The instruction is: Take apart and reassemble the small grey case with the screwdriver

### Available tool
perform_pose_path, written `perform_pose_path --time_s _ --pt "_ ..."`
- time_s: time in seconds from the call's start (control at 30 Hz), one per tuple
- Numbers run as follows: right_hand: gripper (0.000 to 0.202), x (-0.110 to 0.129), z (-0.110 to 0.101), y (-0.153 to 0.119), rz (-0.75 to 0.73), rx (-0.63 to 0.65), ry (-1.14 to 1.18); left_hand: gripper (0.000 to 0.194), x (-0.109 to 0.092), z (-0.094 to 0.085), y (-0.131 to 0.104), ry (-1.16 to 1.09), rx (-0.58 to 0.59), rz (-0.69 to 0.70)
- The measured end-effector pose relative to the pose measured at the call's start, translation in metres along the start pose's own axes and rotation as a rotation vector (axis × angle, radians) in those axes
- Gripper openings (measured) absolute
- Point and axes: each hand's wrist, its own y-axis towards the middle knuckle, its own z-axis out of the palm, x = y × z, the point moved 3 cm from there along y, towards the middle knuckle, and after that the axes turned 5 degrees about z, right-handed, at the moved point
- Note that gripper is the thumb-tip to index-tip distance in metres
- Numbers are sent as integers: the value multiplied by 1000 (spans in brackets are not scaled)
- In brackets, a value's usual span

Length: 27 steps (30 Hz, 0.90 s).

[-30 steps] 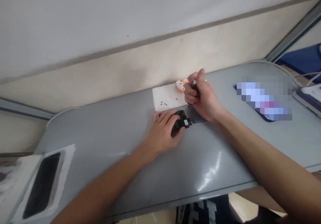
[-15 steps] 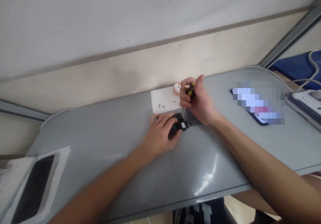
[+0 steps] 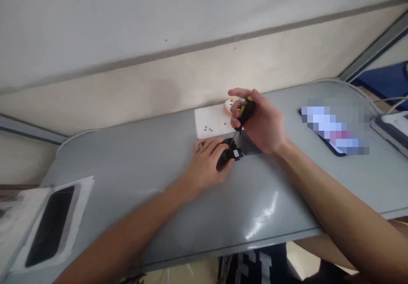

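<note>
My left hand (image 3: 208, 161) is closed around a small black device (image 3: 225, 158) with a green circuit part and a white label, pressed down on the grey table. In my right hand (image 3: 263, 120) is a screwdriver (image 3: 246, 112) with a black and yellow handle, tilted, its thin shaft reaching down to the device. The tip's exact contact is too small to make out. A dark flat piece (image 3: 250, 144) lies beside the device, partly under my right hand. Behind, several tiny black screws (image 3: 208, 129) rest on white paper (image 3: 202, 118).
A small orange and white round object (image 3: 228, 106) stands on the paper near the wall. To the right lies a phone (image 3: 334, 131) with a blurred screen, then a white and dark device (image 3: 395, 129) with cables. At the left, a black phone (image 3: 51, 226) rests on white sheets.
The index finger of my right hand has lifted and stretched out from the screwdriver handle, and the hand has turned slightly. My left hand stays on the device. The whole view has shifted a little.
</note>
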Motion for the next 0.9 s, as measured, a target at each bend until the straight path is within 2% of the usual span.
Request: perform_pose_path --time_s 0.23,0.5,0.67,0.77,0.9 --pt "56 -5 -6 1 51 31 54 15 -1 -1 0 -20 -13 10" --pt "35 -1 -5 -1 63 25 79 15 0 1 0 -26 -18 29" --pt "53 -5 -7 -2 59 35 6 16 0 0 0 -23 -15 34" --pt "52 -4 -4 0 51 26 -74 17 0 0 0 -18 -18 37" --pt "49 2 1 2 71 25 -13 18 0 0 -1 -4 -27 37"
